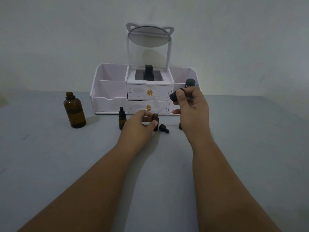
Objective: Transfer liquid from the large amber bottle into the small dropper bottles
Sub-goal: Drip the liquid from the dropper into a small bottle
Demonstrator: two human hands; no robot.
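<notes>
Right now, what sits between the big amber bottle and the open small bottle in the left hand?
Head view: one capped dropper bottle stands between the large amber bottle and the open small bottle that the left hand holds.

I am at what looks like a home dressing table, dimly lit. In front of me a plain grey tabletop (50, 164) meets a bare pale wall (66, 39). Against that wall stands a white cosmetics organiser (110, 91) with open side compartments, two small drawers with gold knobs (150, 93), and a round tilting mirror (148, 36) topped with cat ears.
</notes>
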